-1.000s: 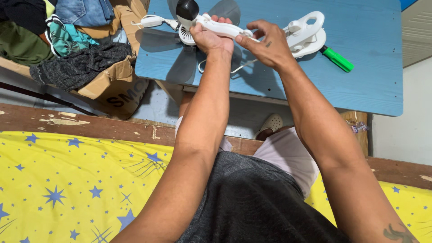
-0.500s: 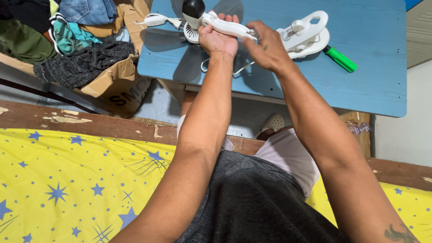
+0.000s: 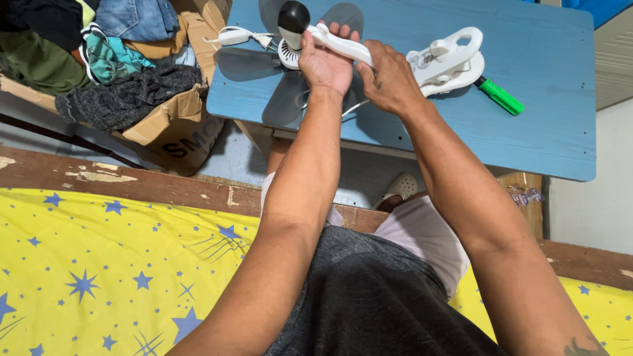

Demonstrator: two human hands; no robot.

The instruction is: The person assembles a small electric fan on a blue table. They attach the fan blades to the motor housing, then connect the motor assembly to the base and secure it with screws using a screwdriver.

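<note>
A small white fan (image 3: 343, 45) with translucent grey blades (image 3: 290, 92) and a black hub cap (image 3: 293, 16) lies over the blue table (image 3: 547, 99). My left hand (image 3: 324, 62) is wrapped around the fan's white neck near the motor. My right hand (image 3: 388, 78) grips the same neck just to the right, between the motor and the white base (image 3: 448, 58). A white cord with a switch (image 3: 237, 36) trails off to the left.
A green-handled screwdriver (image 3: 501, 96) lies beside the fan's base. A cardboard box (image 3: 168, 125) piled with clothes (image 3: 99, 59) stands left of the table. A yellow star-patterned sheet (image 3: 99, 264) covers the bed under me, edged by a wooden rail (image 3: 132, 178).
My right hand has slid left along the fan's neck and closed around it, close to my left hand. The view has shifted slightly.
</note>
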